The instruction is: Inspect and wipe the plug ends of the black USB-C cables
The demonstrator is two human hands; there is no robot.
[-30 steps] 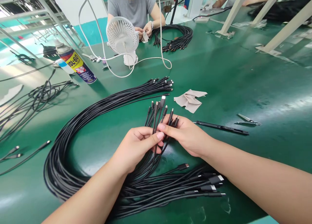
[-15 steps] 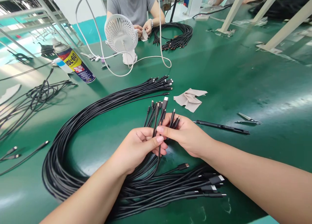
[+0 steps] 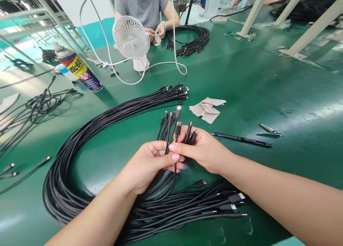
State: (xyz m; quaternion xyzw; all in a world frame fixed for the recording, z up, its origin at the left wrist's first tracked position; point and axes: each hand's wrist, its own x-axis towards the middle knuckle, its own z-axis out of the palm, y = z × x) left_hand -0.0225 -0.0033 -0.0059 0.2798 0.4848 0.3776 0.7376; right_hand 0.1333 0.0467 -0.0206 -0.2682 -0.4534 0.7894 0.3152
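Several black USB cables (image 3: 169, 126) stand up between my two hands, their metal-tipped plugs pointing away from me. My left hand (image 3: 154, 162) is closed round the cables just below the plugs, its thumb across them. My right hand (image 3: 202, 147) touches the left and grips more cable ends, with its thumb pressed near one plug (image 3: 178, 129). Some plugs stick out behind the right thumb. A large bundle of black cables (image 3: 80, 133) curves round on the left of my hands. Other cable ends (image 3: 225, 205) lie below my right wrist.
On the green table (image 3: 254, 85) lie a crumpled grey cloth (image 3: 207, 109), a black pen-like tool (image 3: 242, 139) and metal tweezers (image 3: 272, 131). A spray can (image 3: 80, 71) and a white fan (image 3: 131, 39) stand further back. Loose cables (image 3: 43, 103) lie left. Across the table a person handles a small cloth beside coiled cables (image 3: 198, 39).
One plug between my hands now stands apart from the others, nearer to me, by my right thumb. My hands stay nearly in place; the whole view has shifted slightly.
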